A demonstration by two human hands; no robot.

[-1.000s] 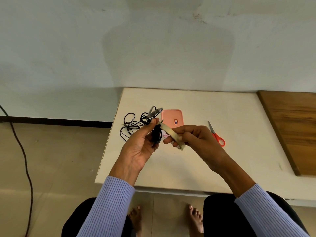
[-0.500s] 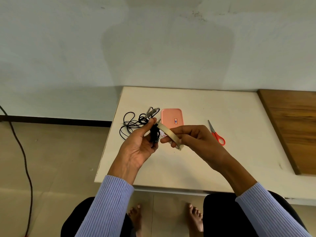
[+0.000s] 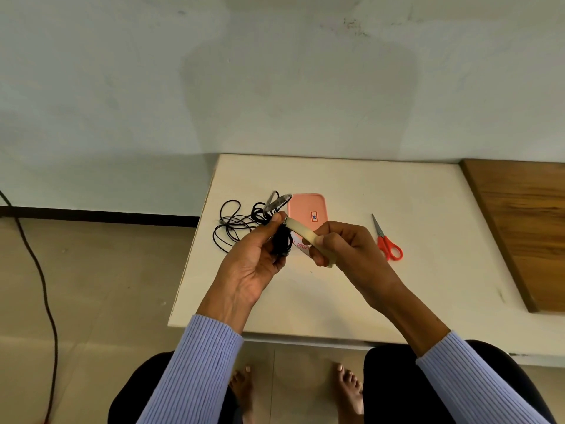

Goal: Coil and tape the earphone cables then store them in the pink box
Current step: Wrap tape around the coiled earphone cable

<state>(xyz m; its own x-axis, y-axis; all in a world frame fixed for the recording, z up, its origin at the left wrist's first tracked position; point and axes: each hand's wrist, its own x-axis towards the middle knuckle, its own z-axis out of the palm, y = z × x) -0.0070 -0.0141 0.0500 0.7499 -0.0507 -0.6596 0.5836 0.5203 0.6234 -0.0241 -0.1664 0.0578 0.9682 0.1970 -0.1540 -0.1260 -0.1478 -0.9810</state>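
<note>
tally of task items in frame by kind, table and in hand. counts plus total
Coiled earphone cable, gripped in left hand: 1
Loose earphone cables on the table, tangled, exact count unclear: at least 1
Tape roll, held by right hand: 1
Pink box: 1
Scissors: 1
Total: at least 5

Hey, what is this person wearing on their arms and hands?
Both arms wear ribbed lavender-blue knit sleeves, left sleeve and right sleeve, each ending at the wrist. The left hand and right hand are bare: no gloves, rings or watch visible.
</note>
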